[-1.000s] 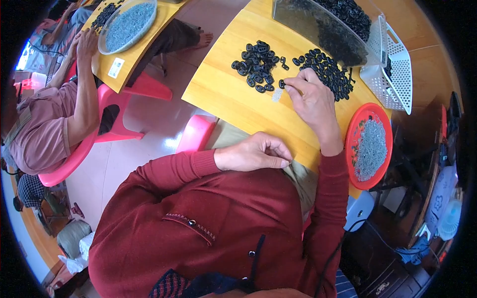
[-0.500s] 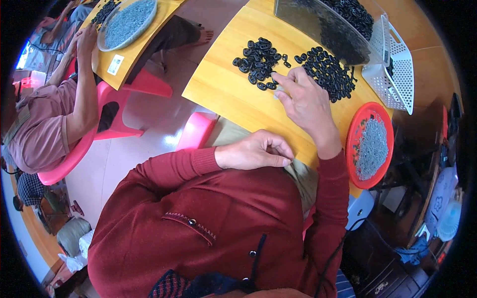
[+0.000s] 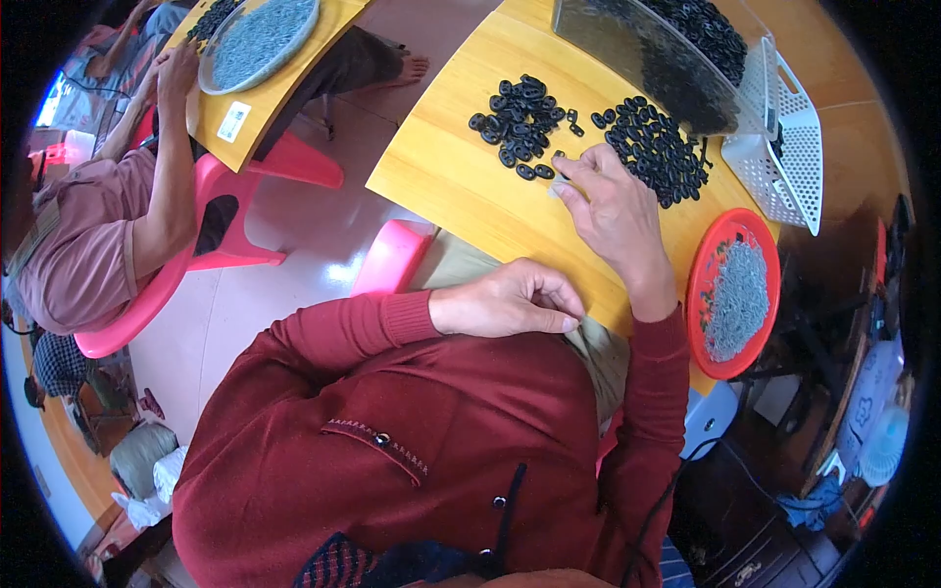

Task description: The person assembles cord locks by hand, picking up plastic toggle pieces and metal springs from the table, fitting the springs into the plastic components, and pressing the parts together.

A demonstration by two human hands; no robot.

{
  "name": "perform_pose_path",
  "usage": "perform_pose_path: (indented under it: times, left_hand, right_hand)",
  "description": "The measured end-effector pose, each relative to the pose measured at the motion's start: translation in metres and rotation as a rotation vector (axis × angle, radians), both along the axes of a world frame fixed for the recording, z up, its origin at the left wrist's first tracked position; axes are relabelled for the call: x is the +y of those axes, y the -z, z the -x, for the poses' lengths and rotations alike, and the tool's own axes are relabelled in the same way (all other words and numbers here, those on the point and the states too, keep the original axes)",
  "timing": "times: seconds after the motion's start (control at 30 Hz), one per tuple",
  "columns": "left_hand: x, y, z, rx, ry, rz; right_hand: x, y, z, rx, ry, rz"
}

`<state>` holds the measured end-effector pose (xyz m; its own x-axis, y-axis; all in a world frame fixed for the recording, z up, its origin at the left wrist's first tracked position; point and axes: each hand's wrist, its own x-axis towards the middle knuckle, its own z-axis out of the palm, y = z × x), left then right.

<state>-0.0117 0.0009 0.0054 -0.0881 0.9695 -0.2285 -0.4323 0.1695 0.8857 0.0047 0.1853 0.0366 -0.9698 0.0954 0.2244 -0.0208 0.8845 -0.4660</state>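
Note:
My right hand (image 3: 618, 214) is over the yellow table, thumb and index finger drawn together in a pinch. A small black piece (image 3: 559, 155) shows at the index fingertip, mostly covered, and a pale grey bit lies by the thumb tip. Just beyond and left of these fingers is a loose heap of black oval pieces (image 3: 520, 122), some with two holes. A larger spread of black pieces (image 3: 657, 152) lies behind the hand, to the right. My left hand (image 3: 510, 299) rests at my lap by the table edge, fingers curled and thumb against them; what they hold, if anything, is hidden.
A red plate (image 3: 697, 338) of small silvery metal parts sits at the table's right edge. At the back are a clear bin (image 3: 647, 69) of black pieces and a white perforated basket (image 3: 784, 196). Another person works at a table on the left, on a pink chair (image 3: 221, 211).
My right hand has drawn back slightly from the left heap, its index finger bending toward the thumb. My left hand keeps its pose. The whole view has shifted a little.

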Motion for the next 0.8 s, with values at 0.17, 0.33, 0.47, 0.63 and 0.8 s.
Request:
perform_pose_path:
  times: [0.17, 0.33, 0.47, 0.63, 0.8]
  left_hand:
    - [0.000, -0.002, 0.000, 0.027, 0.008, 0.012]
    - [0.000, -0.002, 0.000, 0.018, 0.004, 0.008]
    - [0.000, -0.001, 0.000, 0.005, 0.007, 0.016]
    - [0.000, 0.003, -0.002, -0.023, 0.001, 0.000]
    - [0.001, 0.002, -0.004, -0.030, -0.056, -0.028]
  right_hand:
    - [0.004, 0.004, -0.003, 0.008, 0.013, 0.000]
    - [0.005, 0.004, -0.005, 0.024, 0.013, -0.019]
    - [0.011, 0.006, -0.006, 0.021, 0.032, -0.035]
    - [-0.004, 0.002, -0.003, 0.041, -0.034, -0.012]
    - [-0.002, 0.004, -0.006, 0.001, -0.039, -0.061]
